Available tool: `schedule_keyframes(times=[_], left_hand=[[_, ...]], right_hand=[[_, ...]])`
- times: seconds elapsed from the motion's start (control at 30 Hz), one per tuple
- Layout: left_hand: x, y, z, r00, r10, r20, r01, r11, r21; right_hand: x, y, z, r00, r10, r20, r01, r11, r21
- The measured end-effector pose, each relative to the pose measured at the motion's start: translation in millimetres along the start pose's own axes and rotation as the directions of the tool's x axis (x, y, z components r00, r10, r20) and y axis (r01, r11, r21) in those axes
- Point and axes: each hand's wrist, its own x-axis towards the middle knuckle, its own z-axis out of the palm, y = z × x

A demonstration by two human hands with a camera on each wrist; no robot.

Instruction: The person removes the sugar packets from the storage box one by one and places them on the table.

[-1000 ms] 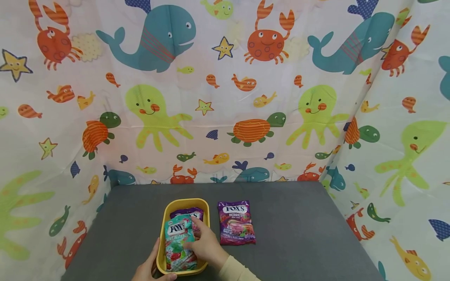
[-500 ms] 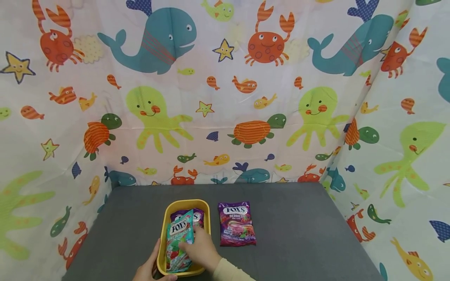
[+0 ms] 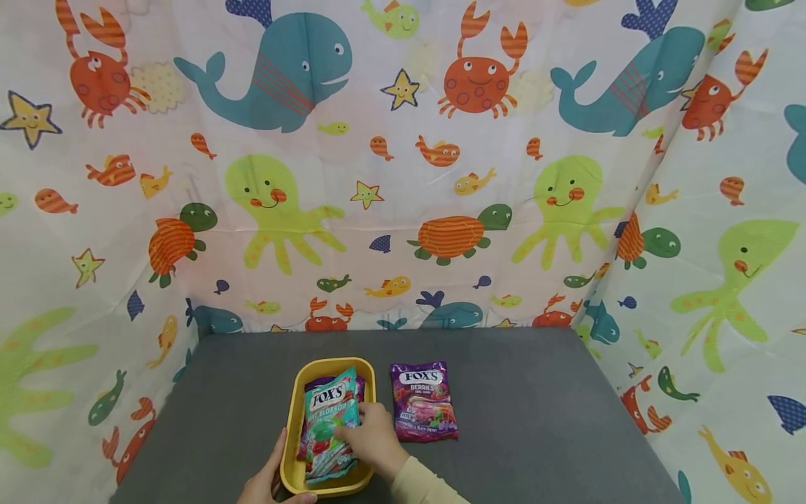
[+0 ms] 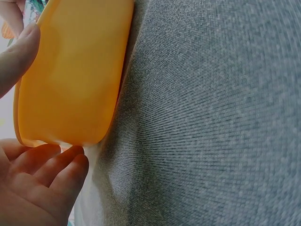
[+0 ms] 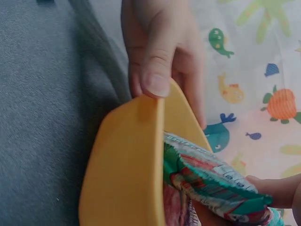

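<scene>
A teal Fox's candy bag (image 3: 327, 427) is pinched in my right hand (image 3: 376, 442), thumb across its front. It leans with its top to the right, inside a yellow plastic tray (image 3: 290, 427). Beneath it lies a purple candy bag (image 3: 315, 383), mostly covered; the right wrist view shows part of this purple bag (image 5: 173, 205) between the teal bag (image 5: 211, 181) and the tray wall (image 5: 124, 165). My left hand (image 3: 263, 484) grips the tray's near left corner. In the left wrist view, that hand's thumb (image 4: 21, 56) lies on the rim.
Right of the tray, a purple Fox's Berries bag (image 3: 425, 402) lies flat on the grey cloth-covered table (image 3: 522, 413). A white curtain (image 3: 390, 280) with sea-animal prints stands behind the table and along both sides.
The teal bag first narrowed and tilted, then shifted right and slightly away with my right hand, baring the purple bag's left edge. My left hand keeps its hold on the tray.
</scene>
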Motion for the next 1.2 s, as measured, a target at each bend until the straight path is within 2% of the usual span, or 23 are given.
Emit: schedule_keyframes(times=[0.3,0.43,0.7,0.83,0.97,1.2], left_hand=[[-1.2,-2.0,-0.9,1.000,0.026,0.015,-0.026,0.999,-0.035],[0.1,-0.5,-0.2,1.000,0.000,0.010,0.001,1.000,-0.022],[1.8,1.8,1.5,0.999,-0.045,-0.008,0.045,0.998,-0.034],[-0.2,0.2,0.8,1.000,-0.014,-0.022,0.013,0.999,-0.032],[-1.1,-1.1,0.6,1.000,0.026,-0.007,-0.026,0.999,-0.039],[0.3,0.7,0.3,1.000,-0.009,0.009,0.009,1.000,-0.022]], right_hand=[[-2.4,-5.5,-17.0,0.999,-0.045,0.000,0.045,0.995,0.089],[-6.0,-8.0,-25.1,0.997,-0.076,-0.008,0.076,0.992,0.105],[-10.2,-5.8,-37.2,0.997,-0.071,0.003,0.070,0.985,0.159],[-12.4,-3.9,-43.9,0.998,-0.059,0.004,0.058,0.982,0.179],[-13.5,-2.2,-51.5,0.998,-0.062,-0.003,0.061,0.975,0.214],[-19.0,-4.4,-66.2,0.997,-0.080,-0.016,0.082,0.970,0.231]])
